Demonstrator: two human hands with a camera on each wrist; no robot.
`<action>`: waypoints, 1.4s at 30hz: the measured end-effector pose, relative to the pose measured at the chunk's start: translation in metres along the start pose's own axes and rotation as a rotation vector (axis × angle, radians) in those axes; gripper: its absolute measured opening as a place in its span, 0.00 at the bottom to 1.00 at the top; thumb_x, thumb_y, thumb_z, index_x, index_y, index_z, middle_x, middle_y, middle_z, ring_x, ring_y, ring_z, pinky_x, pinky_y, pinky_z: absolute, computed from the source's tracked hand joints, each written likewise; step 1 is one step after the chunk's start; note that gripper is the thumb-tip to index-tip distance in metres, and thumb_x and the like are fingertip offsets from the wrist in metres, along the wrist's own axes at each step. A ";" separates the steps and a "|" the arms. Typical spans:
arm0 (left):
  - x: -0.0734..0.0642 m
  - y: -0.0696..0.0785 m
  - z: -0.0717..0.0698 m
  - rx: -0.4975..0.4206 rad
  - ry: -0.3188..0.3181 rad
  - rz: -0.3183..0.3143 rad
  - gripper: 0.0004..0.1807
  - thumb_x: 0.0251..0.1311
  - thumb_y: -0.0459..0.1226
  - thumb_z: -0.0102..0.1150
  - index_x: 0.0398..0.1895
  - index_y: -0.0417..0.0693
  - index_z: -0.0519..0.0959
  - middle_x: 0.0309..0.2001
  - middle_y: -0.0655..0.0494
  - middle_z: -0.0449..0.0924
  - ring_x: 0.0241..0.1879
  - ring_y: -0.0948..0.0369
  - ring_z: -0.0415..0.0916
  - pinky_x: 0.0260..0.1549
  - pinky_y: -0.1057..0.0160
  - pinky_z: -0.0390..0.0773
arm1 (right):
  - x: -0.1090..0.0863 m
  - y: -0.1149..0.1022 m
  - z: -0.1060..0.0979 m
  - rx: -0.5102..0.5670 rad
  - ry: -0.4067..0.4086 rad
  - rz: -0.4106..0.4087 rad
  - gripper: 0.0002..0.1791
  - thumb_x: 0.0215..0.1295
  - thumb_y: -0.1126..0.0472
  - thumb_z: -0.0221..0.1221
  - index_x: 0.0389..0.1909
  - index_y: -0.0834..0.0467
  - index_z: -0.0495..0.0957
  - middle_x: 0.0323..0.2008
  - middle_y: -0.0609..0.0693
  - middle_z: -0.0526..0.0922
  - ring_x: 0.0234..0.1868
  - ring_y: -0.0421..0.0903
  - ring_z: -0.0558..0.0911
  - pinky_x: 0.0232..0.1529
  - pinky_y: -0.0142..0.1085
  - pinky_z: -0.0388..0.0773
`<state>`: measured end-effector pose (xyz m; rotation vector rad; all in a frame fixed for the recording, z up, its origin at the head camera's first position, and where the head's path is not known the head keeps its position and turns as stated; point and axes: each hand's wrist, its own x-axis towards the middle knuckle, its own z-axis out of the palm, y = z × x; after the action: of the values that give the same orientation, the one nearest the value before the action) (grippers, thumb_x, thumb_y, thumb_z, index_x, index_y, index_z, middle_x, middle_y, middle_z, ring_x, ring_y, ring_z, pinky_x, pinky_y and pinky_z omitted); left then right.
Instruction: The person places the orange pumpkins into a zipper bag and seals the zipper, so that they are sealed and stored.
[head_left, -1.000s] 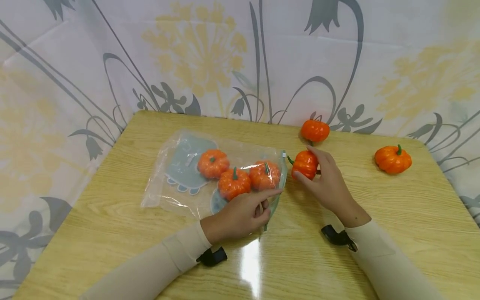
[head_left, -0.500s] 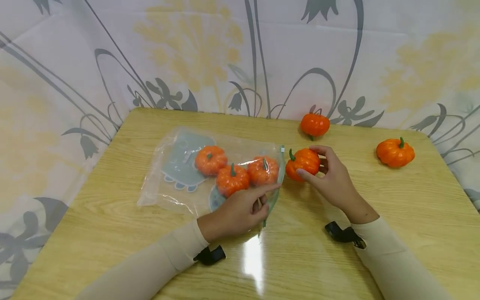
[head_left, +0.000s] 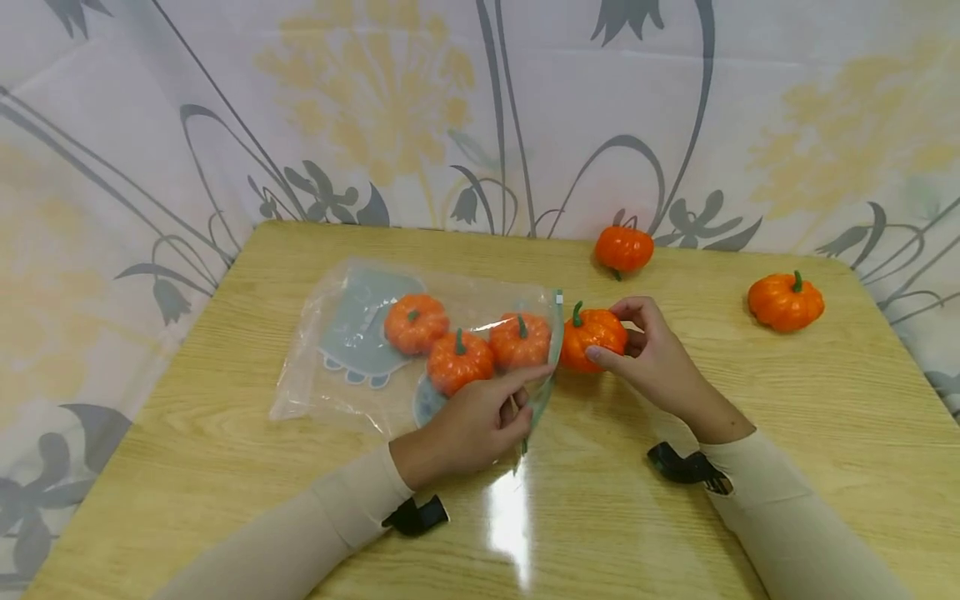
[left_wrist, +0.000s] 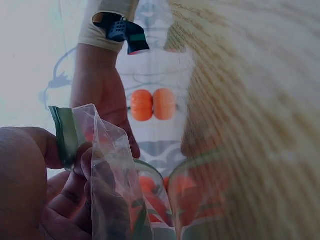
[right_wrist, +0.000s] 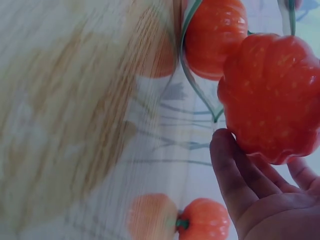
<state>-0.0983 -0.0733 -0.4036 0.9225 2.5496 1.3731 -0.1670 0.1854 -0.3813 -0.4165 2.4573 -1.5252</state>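
One ribbed orange pumpkin (head_left: 583, 343) is being gripped by the right hand (head_left: 658, 357) beside a clear green-edged plastic bag (head_left: 307, 385) being pinched by the left hand (head_left: 476, 425), apparently to spread it.

Held pumpkin (head_left: 587, 335) closer to bag (head_left: 468, 307)

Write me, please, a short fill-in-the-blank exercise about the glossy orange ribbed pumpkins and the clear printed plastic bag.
The clear printed plastic bag contains ____ glossy orange ribbed pumpkins.
The left hand pinches the bag's edge strip, which is coloured ____.
The right hand holds another pumpkin at the bag's mouth, while ____ loose pumpkins lie farther off on the pale wood-grained table.
Missing words: three; green; two.
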 end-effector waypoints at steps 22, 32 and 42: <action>-0.002 0.002 -0.001 -0.016 0.031 -0.019 0.30 0.67 0.32 0.50 0.73 0.52 0.67 0.36 0.61 0.75 0.26 0.70 0.70 0.25 0.72 0.74 | 0.000 0.003 0.009 0.006 -0.088 -0.098 0.33 0.61 0.65 0.68 0.61 0.62 0.59 0.63 0.57 0.73 0.56 0.48 0.79 0.55 0.24 0.75; -0.001 0.001 -0.001 -0.010 0.040 0.003 0.30 0.66 0.32 0.50 0.73 0.51 0.67 0.33 0.62 0.76 0.23 0.71 0.68 0.23 0.72 0.73 | -0.001 0.003 0.012 0.079 -0.123 -0.079 0.35 0.60 0.68 0.68 0.61 0.62 0.57 0.61 0.58 0.65 0.57 0.54 0.80 0.53 0.28 0.79; -0.001 0.002 0.000 -0.013 0.043 0.018 0.30 0.67 0.32 0.51 0.73 0.50 0.67 0.34 0.62 0.76 0.23 0.71 0.68 0.23 0.73 0.73 | -0.002 0.004 0.012 0.025 -0.126 -0.096 0.36 0.56 0.67 0.71 0.61 0.62 0.60 0.62 0.57 0.71 0.54 0.42 0.80 0.54 0.27 0.78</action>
<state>-0.0966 -0.0730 -0.4021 0.9261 2.5667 1.4279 -0.1615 0.1779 -0.3900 -0.6144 2.3504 -1.5152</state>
